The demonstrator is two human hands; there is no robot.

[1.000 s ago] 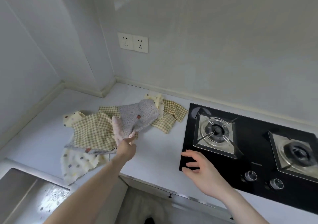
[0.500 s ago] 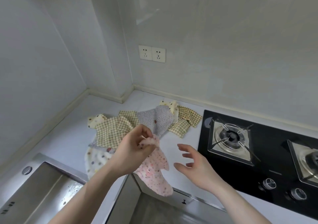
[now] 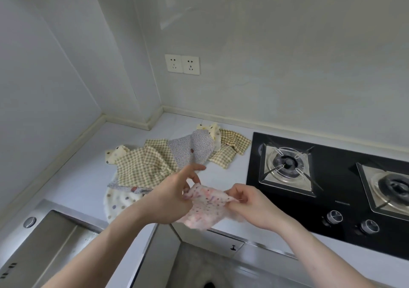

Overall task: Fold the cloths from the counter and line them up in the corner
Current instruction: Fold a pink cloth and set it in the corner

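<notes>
Loosely, left hand [image 3: 170, 197] and right hand [image 3: 252, 205] pinch the thin, crumpled pink printed cloth [image 3: 207, 208] taut.

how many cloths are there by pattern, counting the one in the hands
The pile overlaps, so this counts the visible pieces.
Pink floral cloth, held by left hand and right hand: 1
Green checked cloths: 2
Grey floral cloth: 1
Cream dotted cloths: 3
Total: 7
</notes>
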